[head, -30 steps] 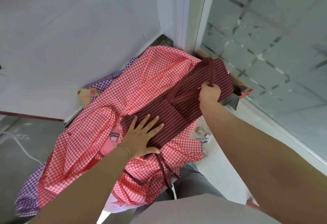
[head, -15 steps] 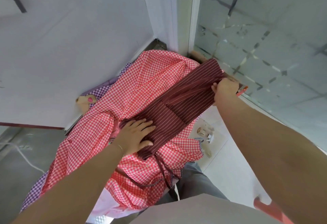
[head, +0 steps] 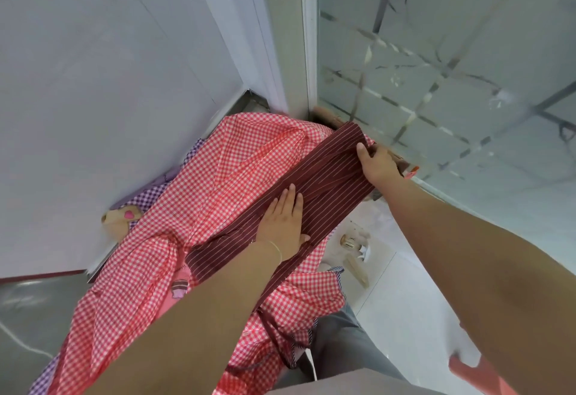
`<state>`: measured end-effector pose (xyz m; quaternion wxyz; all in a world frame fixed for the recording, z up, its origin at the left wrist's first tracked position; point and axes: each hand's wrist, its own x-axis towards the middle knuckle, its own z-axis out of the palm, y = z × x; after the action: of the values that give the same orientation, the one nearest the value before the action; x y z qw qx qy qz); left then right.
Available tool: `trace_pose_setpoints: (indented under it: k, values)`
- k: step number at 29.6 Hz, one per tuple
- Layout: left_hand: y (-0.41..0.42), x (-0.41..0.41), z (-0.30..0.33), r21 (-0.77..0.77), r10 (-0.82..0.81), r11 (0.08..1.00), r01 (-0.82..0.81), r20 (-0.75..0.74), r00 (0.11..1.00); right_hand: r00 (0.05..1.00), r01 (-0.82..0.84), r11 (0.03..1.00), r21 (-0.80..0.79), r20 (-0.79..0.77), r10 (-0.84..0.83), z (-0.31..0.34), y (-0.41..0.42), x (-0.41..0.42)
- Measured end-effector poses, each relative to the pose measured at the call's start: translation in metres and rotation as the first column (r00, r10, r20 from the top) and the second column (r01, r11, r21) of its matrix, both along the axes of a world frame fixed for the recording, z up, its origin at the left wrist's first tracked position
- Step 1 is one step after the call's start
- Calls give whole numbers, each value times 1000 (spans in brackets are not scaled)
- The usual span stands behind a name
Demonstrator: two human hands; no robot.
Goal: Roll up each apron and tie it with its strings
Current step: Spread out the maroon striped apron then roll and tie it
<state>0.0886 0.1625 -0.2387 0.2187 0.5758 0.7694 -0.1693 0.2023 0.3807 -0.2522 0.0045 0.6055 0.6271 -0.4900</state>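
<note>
A dark maroon apron with thin white stripes (head: 324, 182) lies folded into a long band across a pile of red-and-white checked aprons (head: 224, 176). My left hand (head: 282, 223) presses flat on the near part of the band, fingers straight. At the band's far right edge my right hand (head: 378, 165) grips the fold, thumb on top. A maroon string (head: 274, 329) trails down from the band's near end over the checked cloth.
A purple checked apron (head: 149, 196) peeks out at the pile's left beside a white wall. A frosted glass panel (head: 452, 82) rises at the right. Small bits lie on the white tiled floor (head: 405, 316). My grey-trousered knee (head: 339, 344) is below the pile.
My right hand folded the maroon apron's far part over and pulled it to the right edge. The apron is now a narrower band. My left hand slid forward along it.
</note>
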Motion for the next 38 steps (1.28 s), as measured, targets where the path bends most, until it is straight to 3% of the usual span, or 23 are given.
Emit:
trace_pose_setpoints:
  k: [4,9,16,19,22,24,25,27,28,30,32,33,38]
  values:
    - [-1,-4,-3,-27,-35,999,35,-9,999,992,-14,981,-193,-123,-11,1,19,9]
    - [-1,-4,-3,-68,-25,997,26,19,1000,994,-44,946,-321,-112,8,2,29,15]
    - [4,-5,-1,-45,-1,999,3,47,999,983,8,988,-152,-181,-35,22,28,9]
    - [5,-8,3,-53,17,998,-13,85,996,978,-93,992,-90,-193,75,53,19,5]
    - [1,-12,25,23,111,992,-124,299,948,958,-162,987,3,-239,158,91,-9,-3]
    - [-7,-12,47,139,274,897,-419,569,775,954,-184,964,190,-202,222,105,-39,-9]
    - [-16,-12,59,112,362,796,-595,699,616,954,-208,926,316,-145,263,110,-61,-12]
    - [-44,-16,78,-123,455,524,-843,877,155,937,-271,807,524,-49,346,117,-115,-20]
    - [-59,-20,80,-225,440,397,-890,898,-30,915,-301,737,605,-32,401,116,-142,-25]
    - [-87,-28,78,-355,367,205,-912,892,-264,834,-415,597,686,24,552,102,-194,-35]
    - [-114,-34,71,-421,312,93,-902,873,-375,723,-573,478,666,135,678,82,-242,-43]
    - [-126,-36,64,-420,311,65,-905,871,-381,687,-602,446,663,144,712,72,-261,-44]
    - [-170,-38,37,-201,490,-115,-973,840,-232,564,-679,434,592,42,825,43,-325,-43]
